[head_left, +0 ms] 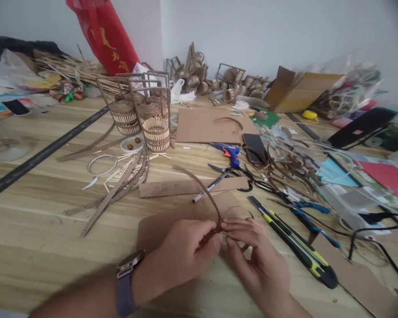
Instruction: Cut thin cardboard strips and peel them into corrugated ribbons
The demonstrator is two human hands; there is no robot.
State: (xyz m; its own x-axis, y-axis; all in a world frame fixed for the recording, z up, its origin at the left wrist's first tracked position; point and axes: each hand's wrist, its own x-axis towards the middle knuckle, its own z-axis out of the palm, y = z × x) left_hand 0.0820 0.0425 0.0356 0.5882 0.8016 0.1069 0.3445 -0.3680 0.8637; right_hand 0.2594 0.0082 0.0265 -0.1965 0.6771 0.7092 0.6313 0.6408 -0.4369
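Note:
A thin, curved strip of brown corrugated cardboard (205,189) rises between my hands, its far end arching to the upper left. My left hand (190,247), a watch on its wrist, is closed on the strip between thumb and fingers. Opposite it, my right hand (257,251) pinches the same strip, the fingertips of both hands almost meeting. Part of the strip is hidden by my fingers. Under my hands lies a cardboard sheet (155,229). Just beyond are a flat cardboard strip (166,187) and a pen (209,187).
Right of my hands lie a yellow-black utility knife (295,243), pliers (313,221) and black scissors (268,187). Farther back are a blue glue gun (231,154), a phone (254,148) and small lantern-like stick baskets (155,132). Loose sticks and cardboard strips (109,198) lie at left.

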